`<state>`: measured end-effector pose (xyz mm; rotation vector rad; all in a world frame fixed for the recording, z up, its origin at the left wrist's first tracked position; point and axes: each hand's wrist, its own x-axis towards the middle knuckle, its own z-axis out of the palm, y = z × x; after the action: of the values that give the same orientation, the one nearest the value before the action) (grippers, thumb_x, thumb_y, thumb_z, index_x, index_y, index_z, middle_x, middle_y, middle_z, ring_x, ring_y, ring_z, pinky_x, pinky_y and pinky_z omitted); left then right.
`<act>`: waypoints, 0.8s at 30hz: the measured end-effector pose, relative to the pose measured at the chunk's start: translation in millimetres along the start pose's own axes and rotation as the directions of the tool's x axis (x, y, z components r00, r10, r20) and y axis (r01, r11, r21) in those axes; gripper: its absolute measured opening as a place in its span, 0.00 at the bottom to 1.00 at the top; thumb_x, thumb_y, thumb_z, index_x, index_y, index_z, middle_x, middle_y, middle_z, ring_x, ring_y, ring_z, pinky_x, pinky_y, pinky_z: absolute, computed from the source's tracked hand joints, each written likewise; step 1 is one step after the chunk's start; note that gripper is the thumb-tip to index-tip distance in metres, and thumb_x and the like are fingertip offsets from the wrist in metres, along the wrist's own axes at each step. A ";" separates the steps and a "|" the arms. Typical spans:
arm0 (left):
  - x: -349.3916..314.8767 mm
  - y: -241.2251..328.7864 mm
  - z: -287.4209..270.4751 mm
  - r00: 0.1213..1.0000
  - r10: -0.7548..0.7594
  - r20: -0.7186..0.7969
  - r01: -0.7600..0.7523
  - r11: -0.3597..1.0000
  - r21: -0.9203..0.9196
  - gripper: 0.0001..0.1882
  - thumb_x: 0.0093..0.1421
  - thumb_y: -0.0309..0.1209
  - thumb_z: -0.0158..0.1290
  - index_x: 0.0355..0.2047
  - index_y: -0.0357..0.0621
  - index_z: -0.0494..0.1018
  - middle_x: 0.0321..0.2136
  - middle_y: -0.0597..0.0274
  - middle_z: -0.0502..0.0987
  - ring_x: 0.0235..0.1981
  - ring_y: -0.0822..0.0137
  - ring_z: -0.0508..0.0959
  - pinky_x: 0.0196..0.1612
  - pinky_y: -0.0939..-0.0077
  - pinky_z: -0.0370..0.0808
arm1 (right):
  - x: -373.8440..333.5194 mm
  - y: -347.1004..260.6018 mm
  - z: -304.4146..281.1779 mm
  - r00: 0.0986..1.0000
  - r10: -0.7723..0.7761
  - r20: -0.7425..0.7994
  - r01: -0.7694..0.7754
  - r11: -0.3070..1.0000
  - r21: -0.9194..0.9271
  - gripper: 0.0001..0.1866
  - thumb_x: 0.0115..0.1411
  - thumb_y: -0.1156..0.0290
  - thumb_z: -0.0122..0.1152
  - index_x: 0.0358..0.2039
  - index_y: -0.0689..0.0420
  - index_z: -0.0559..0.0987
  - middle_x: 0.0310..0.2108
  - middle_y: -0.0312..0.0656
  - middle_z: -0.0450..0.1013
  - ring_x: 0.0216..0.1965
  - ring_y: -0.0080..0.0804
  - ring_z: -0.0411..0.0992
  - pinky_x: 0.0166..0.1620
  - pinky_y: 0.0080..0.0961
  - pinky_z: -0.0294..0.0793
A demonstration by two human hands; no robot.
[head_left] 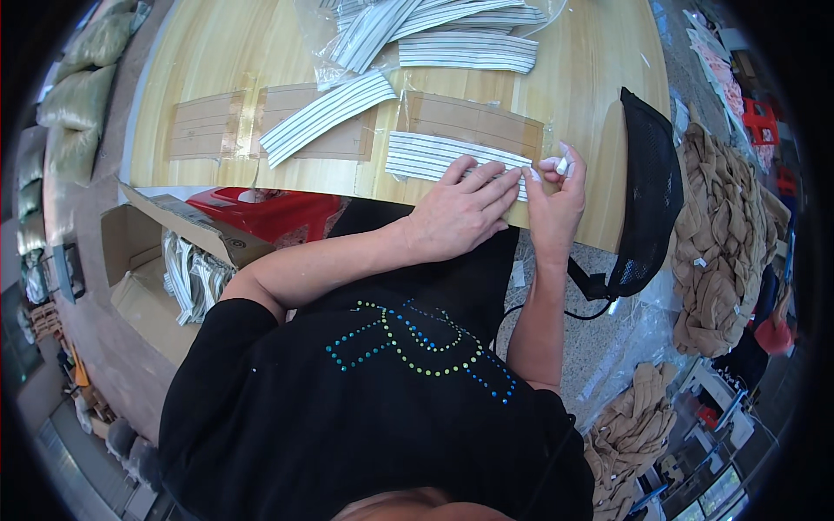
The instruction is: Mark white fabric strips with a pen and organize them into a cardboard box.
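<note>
A white fabric strip with dark stripes [417, 154] lies along the table's near edge, partly over a brown cardboard template [476, 119]. My left hand [465, 213] rests flat on this strip with its fingers stretched out, covering part of it. At the strip's right end, my right hand [558, 195] is closed, with a small white piece [562, 165] pinched between thumb and fingers. The piece is too small to tell its kind. Another striped strip [326, 117] lies slantwise across a second cardboard template [360, 143] to the left.
More striped strips [469, 50] are heaped at the table's far side, beside clear plastic [326, 65]. A black mesh object [647, 187] stands at the right edge. Below left, an open carton [135, 286] holds striped pieces. Brown cloth [721, 243] is piled at the right.
</note>
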<state>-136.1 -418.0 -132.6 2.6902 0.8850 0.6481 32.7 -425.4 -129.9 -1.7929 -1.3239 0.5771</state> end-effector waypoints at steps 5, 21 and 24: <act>-0.2 -0.4 -1.4 1.000 0.012 0.013 -0.013 1.000 0.013 0.29 0.52 0.39 0.59 0.54 0.39 0.71 0.58 0.60 0.69 0.59 0.61 0.66 0.60 0.58 0.59 | -1.4 -3.3 -1.7 0.998 0.038 -0.048 -0.038 0.999 -0.002 0.31 0.53 0.79 0.69 0.56 0.59 0.66 0.35 0.37 0.71 0.36 0.23 0.66 0.44 0.23 0.70; -2.0 -2.3 4.9 0.994 0.053 0.096 -0.057 0.997 0.047 0.29 0.59 0.42 0.53 0.58 0.42 0.67 0.62 0.58 0.63 0.65 0.57 0.60 0.66 0.48 0.50 | -8.7 -4.4 -9.4 0.997 0.034 0.069 -0.053 0.955 0.292 0.08 0.64 0.75 0.56 0.41 0.65 0.74 0.34 0.40 0.74 0.35 0.22 0.72 0.38 0.21 0.73; -4.6 -2.1 6.0 0.993 0.058 0.098 -0.064 0.996 0.059 0.29 0.60 0.43 0.52 0.59 0.44 0.66 0.63 0.59 0.63 0.65 0.57 0.60 0.66 0.47 0.50 | -8.8 -10.3 -9.9 0.998 -0.023 0.067 0.006 0.971 0.238 0.08 0.64 0.74 0.56 0.41 0.65 0.74 0.33 0.40 0.74 0.35 0.22 0.72 0.38 0.21 0.73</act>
<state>-137.6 -419.7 -140.1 2.7868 0.8145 0.5062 31.4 -435.8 -116.8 -1.5790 -1.2553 0.7626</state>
